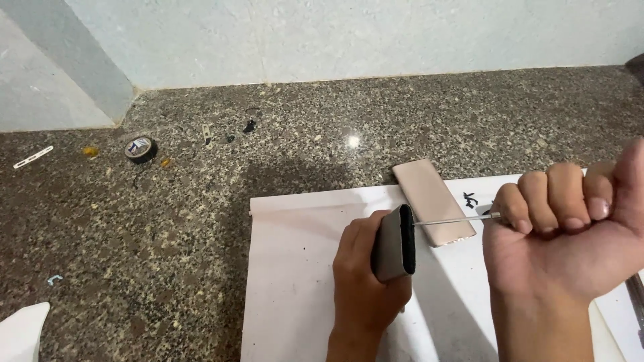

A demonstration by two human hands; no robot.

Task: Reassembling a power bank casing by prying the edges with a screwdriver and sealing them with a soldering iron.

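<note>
My left hand (365,278) grips a dark phone body (396,243) stood on its edge over a white sheet (295,268). My right hand (570,234) is closed in a fist around a screwdriver handle that is hidden in the fingers. The thin metal shaft (453,220) runs left from the fist, and its tip touches the upper edge of the phone body. A rose-gold back cover (433,201) lies flat on the sheet just behind the shaft.
The sheet lies on a speckled granite floor (168,221). A black tape roll (140,149), a small white strip (33,157) and several tiny parts (228,133) lie at the far left. A white object (20,332) sits at the bottom left. A pale wall (349,33) stands behind.
</note>
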